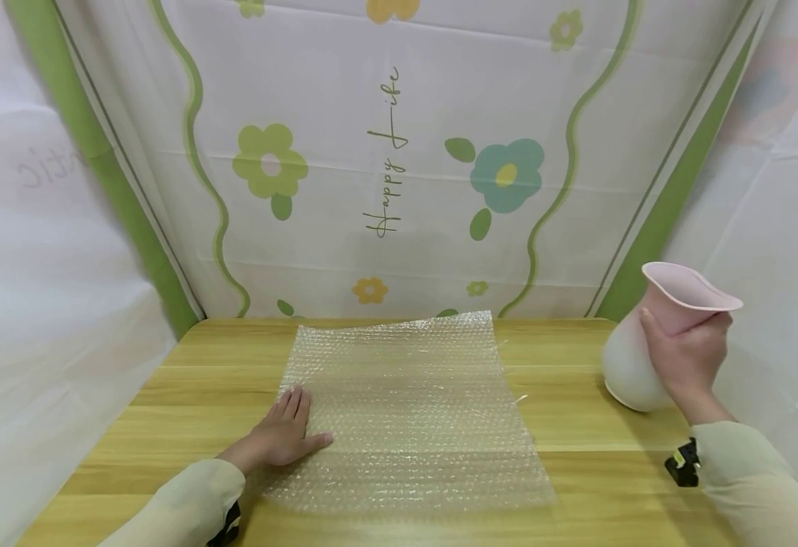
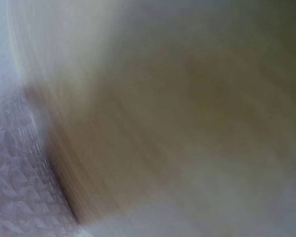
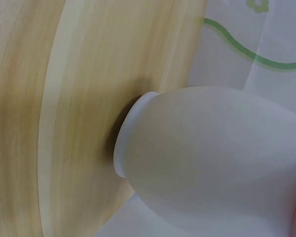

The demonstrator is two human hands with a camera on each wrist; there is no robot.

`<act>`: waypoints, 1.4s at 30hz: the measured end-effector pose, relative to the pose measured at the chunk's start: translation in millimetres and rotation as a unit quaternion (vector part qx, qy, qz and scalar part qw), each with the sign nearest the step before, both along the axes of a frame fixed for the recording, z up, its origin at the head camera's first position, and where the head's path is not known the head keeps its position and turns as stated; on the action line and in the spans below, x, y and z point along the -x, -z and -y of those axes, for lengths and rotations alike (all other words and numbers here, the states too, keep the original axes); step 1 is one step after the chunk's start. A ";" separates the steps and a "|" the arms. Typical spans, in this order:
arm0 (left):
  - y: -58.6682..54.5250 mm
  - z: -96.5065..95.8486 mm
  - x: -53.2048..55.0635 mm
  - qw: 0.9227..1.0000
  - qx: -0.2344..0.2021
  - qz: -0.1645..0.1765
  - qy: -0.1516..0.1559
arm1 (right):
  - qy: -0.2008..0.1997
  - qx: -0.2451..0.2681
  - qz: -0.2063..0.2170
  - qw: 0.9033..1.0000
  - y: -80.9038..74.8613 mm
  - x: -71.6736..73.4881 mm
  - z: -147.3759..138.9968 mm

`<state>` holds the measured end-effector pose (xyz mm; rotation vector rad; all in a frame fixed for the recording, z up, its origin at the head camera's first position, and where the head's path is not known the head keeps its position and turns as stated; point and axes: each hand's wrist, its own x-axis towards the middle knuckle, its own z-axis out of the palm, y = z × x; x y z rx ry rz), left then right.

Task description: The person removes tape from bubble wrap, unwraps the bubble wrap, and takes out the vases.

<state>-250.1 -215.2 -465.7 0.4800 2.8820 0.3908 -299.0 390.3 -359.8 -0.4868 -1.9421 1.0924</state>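
Observation:
A sheet of clear bubble wrap (image 1: 412,410) lies spread over the middle of the wooden table. On its left edge rests my left hand (image 1: 285,431), palm down with the fingers straight and the thumb pointing right. At the table's right side my right hand (image 1: 692,353) grips the neck of a vase (image 1: 634,365), pink at its wavy rim and white below. The vase leans, and its white foot (image 3: 130,138) is close over the tabletop in the right wrist view. Bubble wrap (image 2: 12,173) fills the lower left of the left wrist view, which is otherwise blurred.
The wooden table (image 1: 187,410) reaches back to a white fabric wall (image 1: 330,251) printed with flowers and lettering. White fabric panels with green borders stand on both sides, the right panel (image 1: 781,228) close behind the vase.

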 end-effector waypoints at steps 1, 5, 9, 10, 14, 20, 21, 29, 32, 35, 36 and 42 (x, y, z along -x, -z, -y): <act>0.2 -0.1 0.1 1.000 0.000 -0.001 0.001 | 0.003 0.001 0.002 1.000 0.6 0.1 -0.9; 0.7 -0.3 0.6 1.000 0.003 -0.003 0.003 | 0.013 0.001 0.008 1.000 3.2 0.9 -4.3; 0.8 -0.1 0.8 1.000 0.002 -0.004 0.004 | 0.018 -0.001 0.010 1.000 5.4 1.3 -6.2; 0.7 -0.1 0.8 1.000 0.003 -0.004 0.003 | 0.018 -0.001 0.010 1.000 5.8 1.3 -6.4; -0.3 -0.8 -0.4 1.000 0.006 -0.002 0.003 | 0.021 -0.003 0.007 1.000 7.2 0.8 -7.3; -3.1 -2.3 -1.2 1.000 -0.007 0.001 -0.001 | 0.019 0.008 0.015 1.000 8.1 3.5 -12.3; -3.4 -2.3 -0.9 1.000 -0.007 0.000 -0.001 | 0.020 0.010 0.019 1.000 8.3 4.5 -13.6; -8.4 -3.5 -3.3 1.000 -0.016 0.016 0.001 | 0.011 0.027 0.035 0.999 6.5 7.4 -16.9; -8.5 -3.6 -3.8 1.000 -0.006 0.022 0.002 | 0.011 0.028 0.042 0.999 5.7 7.1 -16.8; -8.2 -3.2 -4.0 1.000 -0.011 0.022 0.003 | 0.012 0.027 0.045 0.999 5.6 6.6 -16.5; -8.0 -3.0 -3.7 1.000 -0.008 0.021 0.002 | 0.012 0.027 0.046 0.999 5.6 6.6 -16.4; -4.3 -2.1 -0.4 1.000 0.001 -0.005 0.007 | 0.014 0.016 0.043 0.999 6.4 7.6 -16.9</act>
